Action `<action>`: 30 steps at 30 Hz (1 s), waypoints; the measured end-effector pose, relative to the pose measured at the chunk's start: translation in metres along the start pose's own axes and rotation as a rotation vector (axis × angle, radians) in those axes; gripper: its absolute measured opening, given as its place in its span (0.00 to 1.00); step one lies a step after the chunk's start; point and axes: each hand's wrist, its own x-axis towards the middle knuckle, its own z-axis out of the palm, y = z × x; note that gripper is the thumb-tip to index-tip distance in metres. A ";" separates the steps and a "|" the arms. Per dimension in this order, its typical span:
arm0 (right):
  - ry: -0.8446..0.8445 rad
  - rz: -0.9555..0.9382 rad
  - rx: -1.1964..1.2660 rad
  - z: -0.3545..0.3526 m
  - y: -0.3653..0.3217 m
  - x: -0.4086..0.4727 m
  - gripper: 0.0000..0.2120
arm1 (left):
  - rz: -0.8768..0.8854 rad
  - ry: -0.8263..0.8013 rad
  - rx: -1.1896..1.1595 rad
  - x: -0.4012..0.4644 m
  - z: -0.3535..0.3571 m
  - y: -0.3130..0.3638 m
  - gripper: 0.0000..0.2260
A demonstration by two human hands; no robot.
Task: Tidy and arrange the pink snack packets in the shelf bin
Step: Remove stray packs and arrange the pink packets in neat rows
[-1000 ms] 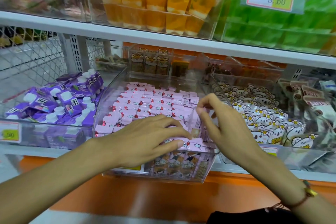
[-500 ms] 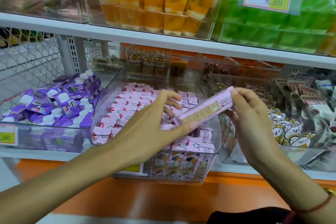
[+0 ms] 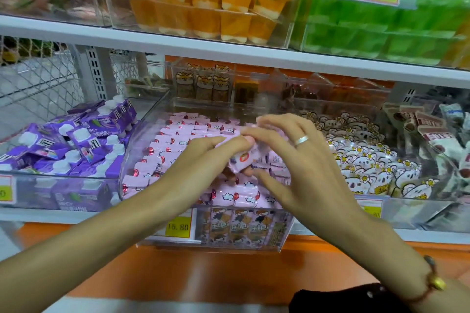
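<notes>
A clear shelf bin [image 3: 142,142] in the middle of the lower shelf holds several rows of pink snack packets [image 3: 175,140]. My left hand [image 3: 203,160] is inside the bin, its fingers closed around one pink packet [image 3: 244,159] held just above the pile. My right hand [image 3: 295,157] hovers over the same packet with fingers spread, its fingertips touching the packet's far end. A silver ring sits on one finger. The packets under both hands are hidden.
A bin of purple pouches [image 3: 76,140] stands to the left, a bin of white cartoon packets [image 3: 366,165] to the right. Orange jelly cups [image 3: 211,5] and green packs [image 3: 381,33] fill the upper shelf. A yellow price tag [image 3: 178,226] hangs on the bin front.
The pink packet was raised between both hands above the bin; now it is lowered back onto the pile, with both hands down inside the bin.
</notes>
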 end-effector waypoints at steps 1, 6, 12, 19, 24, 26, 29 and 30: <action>0.026 -0.014 -0.006 0.000 0.000 0.000 0.21 | 0.008 -0.018 0.028 -0.001 0.002 -0.001 0.19; 0.143 0.213 0.338 -0.008 0.006 0.000 0.13 | 0.093 0.011 -0.018 0.004 -0.001 -0.011 0.23; 0.246 0.481 0.826 -0.005 0.014 -0.003 0.19 | 0.399 -0.185 0.731 -0.002 -0.008 -0.025 0.10; 0.252 0.408 0.620 0.004 0.018 0.000 0.37 | 0.427 -0.370 0.983 -0.001 -0.013 -0.027 0.16; 0.053 0.347 0.500 0.014 0.016 0.002 0.24 | 0.425 -0.380 1.004 0.003 -0.016 -0.027 0.16; 0.040 0.338 0.425 0.014 0.019 0.002 0.22 | 0.431 -0.370 1.002 0.003 -0.018 -0.028 0.15; 0.071 0.291 0.310 0.005 0.027 0.004 0.22 | 0.440 -0.350 0.977 0.003 -0.017 -0.029 0.15; 0.066 0.270 0.276 0.000 0.030 0.005 0.21 | 0.440 -0.347 0.965 0.003 -0.017 -0.030 0.15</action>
